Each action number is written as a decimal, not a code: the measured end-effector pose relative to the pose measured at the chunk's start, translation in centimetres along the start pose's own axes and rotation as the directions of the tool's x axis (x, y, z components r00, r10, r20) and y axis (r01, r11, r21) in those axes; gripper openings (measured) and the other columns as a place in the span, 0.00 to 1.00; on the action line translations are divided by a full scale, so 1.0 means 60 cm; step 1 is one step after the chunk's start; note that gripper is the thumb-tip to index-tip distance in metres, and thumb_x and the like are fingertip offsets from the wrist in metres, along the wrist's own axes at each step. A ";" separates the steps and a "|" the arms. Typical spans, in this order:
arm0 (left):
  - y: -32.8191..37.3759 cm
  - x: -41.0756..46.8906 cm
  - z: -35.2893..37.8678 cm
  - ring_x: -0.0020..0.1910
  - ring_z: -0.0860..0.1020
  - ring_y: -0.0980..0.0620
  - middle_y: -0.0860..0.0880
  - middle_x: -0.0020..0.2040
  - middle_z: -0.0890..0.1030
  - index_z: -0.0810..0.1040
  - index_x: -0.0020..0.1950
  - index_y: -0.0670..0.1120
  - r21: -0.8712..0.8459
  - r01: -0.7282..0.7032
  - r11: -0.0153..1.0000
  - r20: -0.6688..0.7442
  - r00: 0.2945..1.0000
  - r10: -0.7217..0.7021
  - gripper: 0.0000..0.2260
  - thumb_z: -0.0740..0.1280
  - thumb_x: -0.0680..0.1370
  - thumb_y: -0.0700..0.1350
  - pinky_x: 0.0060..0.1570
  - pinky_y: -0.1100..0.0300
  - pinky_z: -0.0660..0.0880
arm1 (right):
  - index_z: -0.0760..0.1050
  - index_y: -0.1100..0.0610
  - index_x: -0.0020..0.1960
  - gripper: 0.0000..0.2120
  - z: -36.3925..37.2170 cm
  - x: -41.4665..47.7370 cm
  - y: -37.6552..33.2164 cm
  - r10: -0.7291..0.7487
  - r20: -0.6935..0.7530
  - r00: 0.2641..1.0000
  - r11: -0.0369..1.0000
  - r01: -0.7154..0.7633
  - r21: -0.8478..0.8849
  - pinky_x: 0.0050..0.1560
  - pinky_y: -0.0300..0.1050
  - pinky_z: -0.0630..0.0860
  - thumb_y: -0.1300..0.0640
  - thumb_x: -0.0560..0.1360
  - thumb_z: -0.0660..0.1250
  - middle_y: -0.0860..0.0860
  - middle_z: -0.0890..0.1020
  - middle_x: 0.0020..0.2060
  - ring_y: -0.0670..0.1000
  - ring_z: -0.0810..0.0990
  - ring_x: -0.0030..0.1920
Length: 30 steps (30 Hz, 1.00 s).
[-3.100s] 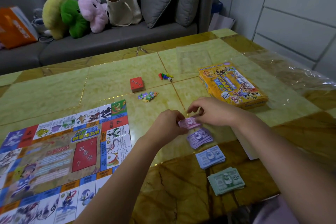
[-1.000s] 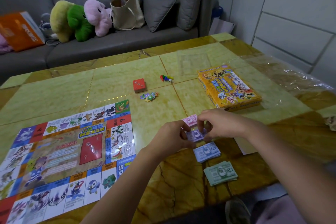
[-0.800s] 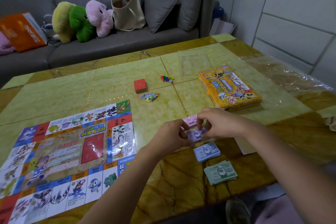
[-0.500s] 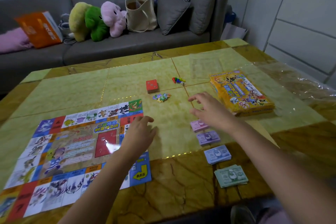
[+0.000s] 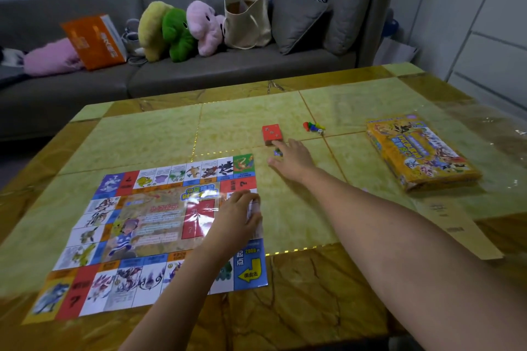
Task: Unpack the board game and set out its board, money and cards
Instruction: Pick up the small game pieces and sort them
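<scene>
Board (image 5: 148, 225) flat on table (image 5: 171, 134).
Left hand (image 5: 236, 216) pinches the board's right edge; right hand (image 5: 291, 159), fingers spread, reaches the red card deck (image 5: 271, 133).

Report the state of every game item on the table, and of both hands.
board, unfolded, flat
card deck, neatly stacked
pawns, loose heap
game box, closed, lying flat
left hand, on board's right edge, grip unclear
right hand, fingers straight, stretched toward card deck

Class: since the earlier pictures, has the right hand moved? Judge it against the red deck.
Yes. The right hand has moved forward, up to the red deck; its fingertips are now right by the deck's near edge.
</scene>
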<state>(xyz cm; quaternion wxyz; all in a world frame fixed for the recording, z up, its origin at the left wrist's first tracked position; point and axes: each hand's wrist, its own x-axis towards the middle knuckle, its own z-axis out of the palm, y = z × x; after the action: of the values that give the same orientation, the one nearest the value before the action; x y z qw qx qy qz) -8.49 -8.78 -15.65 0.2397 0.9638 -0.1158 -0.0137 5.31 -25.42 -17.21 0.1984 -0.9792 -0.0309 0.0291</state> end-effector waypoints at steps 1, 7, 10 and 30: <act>0.000 0.000 0.001 0.67 0.67 0.50 0.48 0.70 0.68 0.69 0.70 0.46 -0.004 -0.004 1.000 -0.005 1.000 0.004 0.18 0.62 0.80 0.45 0.64 0.60 0.63 | 0.56 0.47 0.76 0.27 0.004 -0.002 -0.001 -0.041 -0.005 0.999 0.998 0.040 -0.037 0.75 0.52 0.51 0.41 0.80 0.54 0.57 0.56 0.76 0.59 0.53 0.76; -0.001 0.005 -0.001 0.63 0.70 0.51 0.47 0.67 0.71 0.72 0.67 0.45 -0.091 0.006 0.996 -0.048 0.999 -0.011 0.16 0.63 0.80 0.46 0.59 0.63 0.64 | 0.61 0.58 0.75 0.20 0.019 -0.063 -0.016 -0.145 -0.058 0.988 0.988 0.148 0.049 0.73 0.44 0.51 0.57 0.83 0.50 0.57 0.60 0.75 0.56 0.56 0.76; 0.008 -0.005 -0.008 0.61 0.72 0.52 0.47 0.65 0.73 0.74 0.65 0.44 -0.115 -0.007 0.993 -0.092 0.996 -0.004 0.15 0.63 0.80 0.46 0.57 0.64 0.65 | 0.61 0.59 0.75 0.21 0.039 -0.125 -0.019 -0.118 -0.102 0.988 0.988 0.127 0.083 0.73 0.45 0.52 0.63 0.82 0.52 0.57 0.61 0.75 0.55 0.56 0.76; 0.044 -0.186 0.030 0.49 0.80 0.48 0.49 0.43 0.84 0.85 0.41 0.43 0.113 -0.289 0.951 -0.109 0.947 0.301 0.10 0.63 0.69 0.41 0.48 0.62 0.72 | 0.76 0.56 0.64 0.31 0.088 -0.484 0.013 -0.433 -0.303 0.849 0.894 0.363 -0.262 0.55 0.44 0.77 0.41 0.82 0.41 0.53 0.79 0.61 0.53 0.78 0.62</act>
<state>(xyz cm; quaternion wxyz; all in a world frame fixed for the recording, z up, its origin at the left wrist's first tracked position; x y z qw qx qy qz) -20.04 -9.31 -16.37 0.1995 0.9449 -0.2441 0.0885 -23.98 -26.21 -21.08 0.1055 -0.9548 -0.2006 -0.1924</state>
